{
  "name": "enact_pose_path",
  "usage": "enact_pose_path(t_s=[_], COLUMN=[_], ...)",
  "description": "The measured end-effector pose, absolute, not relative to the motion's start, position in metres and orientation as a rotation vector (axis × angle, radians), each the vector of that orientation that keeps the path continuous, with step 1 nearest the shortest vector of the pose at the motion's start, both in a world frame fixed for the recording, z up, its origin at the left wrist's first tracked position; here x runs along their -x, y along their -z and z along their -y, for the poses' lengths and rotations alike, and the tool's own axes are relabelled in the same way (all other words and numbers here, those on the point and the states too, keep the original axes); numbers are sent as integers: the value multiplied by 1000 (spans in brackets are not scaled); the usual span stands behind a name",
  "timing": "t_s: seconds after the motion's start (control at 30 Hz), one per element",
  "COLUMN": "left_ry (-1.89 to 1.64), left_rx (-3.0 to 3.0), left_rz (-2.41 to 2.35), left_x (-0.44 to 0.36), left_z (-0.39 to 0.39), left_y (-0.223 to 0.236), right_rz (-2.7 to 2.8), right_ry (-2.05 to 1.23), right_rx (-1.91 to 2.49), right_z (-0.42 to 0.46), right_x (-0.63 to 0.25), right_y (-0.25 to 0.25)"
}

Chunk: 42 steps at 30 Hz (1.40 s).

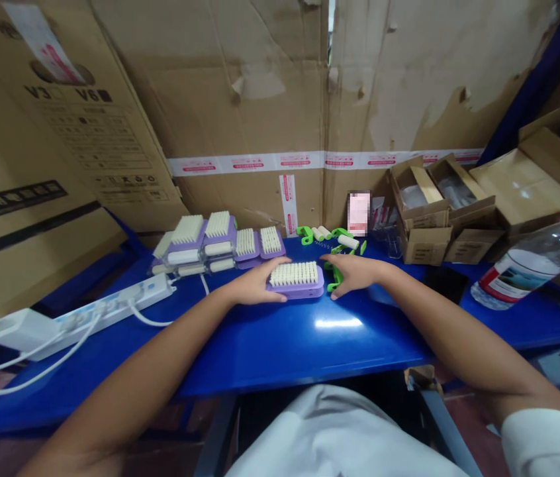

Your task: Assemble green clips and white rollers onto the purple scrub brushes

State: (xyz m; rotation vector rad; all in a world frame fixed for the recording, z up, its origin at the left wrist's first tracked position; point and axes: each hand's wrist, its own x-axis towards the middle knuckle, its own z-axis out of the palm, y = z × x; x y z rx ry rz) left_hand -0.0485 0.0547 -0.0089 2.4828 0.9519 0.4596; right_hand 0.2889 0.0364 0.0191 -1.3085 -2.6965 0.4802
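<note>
A purple brush (296,281) with cream bristles facing up is at the middle of the blue table. My left hand (253,283) grips its left end, thumb along the front side and fingers behind. Just right of the brush, my right hand (354,273) curls around a curved green plastic part (334,277), which shows between thumb and forefinger; the palm hides some of it. Behind the hands lie more green parts (304,234) and cream rollers (348,242). Several similar purple brushes (218,228) are stacked and lined up at the back left.
A white power strip (106,315) with plugs and cables runs along the left. Small open cardboard boxes (426,245) stand at the back right, near a clear bottle (518,271) with a red cap. Cardboard sheets (260,119) wall the back. A pinkish, blurred card or screen (359,213) leans there.
</note>
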Motion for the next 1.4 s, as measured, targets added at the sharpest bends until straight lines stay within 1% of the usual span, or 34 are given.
enact_pose_path(t_s=[0.13, 0.33, 0.5, 0.73, 0.93, 1.1, 1.4], left_ry=[-495, -576, -528, -453, -438, -352, -436], left_rx=[-2471, -2386, -2354, -2358, -2302, -2329, -2365], left_rz=[-958, -1008, -1057, -1151, -1190, -1135, -1034], left_x=[49, 49, 46, 42, 42, 46, 41], left_z=[-57, -62, -61, -54, -55, -56, -55], left_y=[14, 22, 20, 13, 10, 7, 14], right_rz=[2612, 2598, 2646, 2704, 2682, 2672, 2662], right_ry=[-504, -493, -493, -376, -436, -472, -475], right_rx=[1197, 1231, 1311, 1335, 1349, 1242, 1210], right_z=[-36, -37, -33, -31, -33, -34, -37], right_x=[-295, -291, -293, -289, -290, -293, -290], right_y=[-9, -7, -11, -15, -14, -9, -4])
